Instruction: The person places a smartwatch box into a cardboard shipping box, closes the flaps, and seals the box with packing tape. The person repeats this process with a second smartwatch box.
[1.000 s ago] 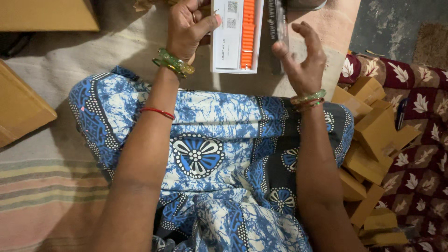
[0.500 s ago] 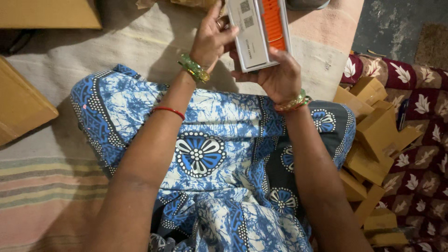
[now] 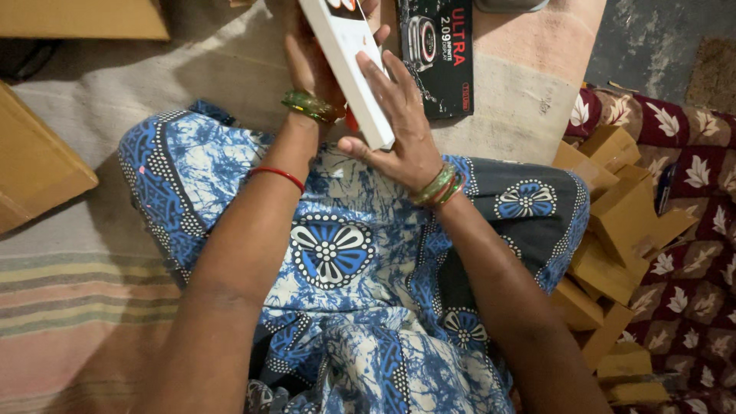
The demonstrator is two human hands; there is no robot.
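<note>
both hands grip a long flat white cardboard box (image 3: 346,65) held tilted above the lap, near twelve o'clock. the right hand (image 3: 399,126) wraps its lower end, fingers spread along the white side; the left hand (image 3: 310,65) clasps it from behind, partly hidden. just beyond, toward one o'clock, a black printed product box (image 3: 441,65) lies on the pale cloth mat (image 3: 529,69). at three o'clock sits a heap of small brown cardboard boxes (image 3: 613,230); at nine o'clock, a large brown carton (image 3: 34,169).
</note>
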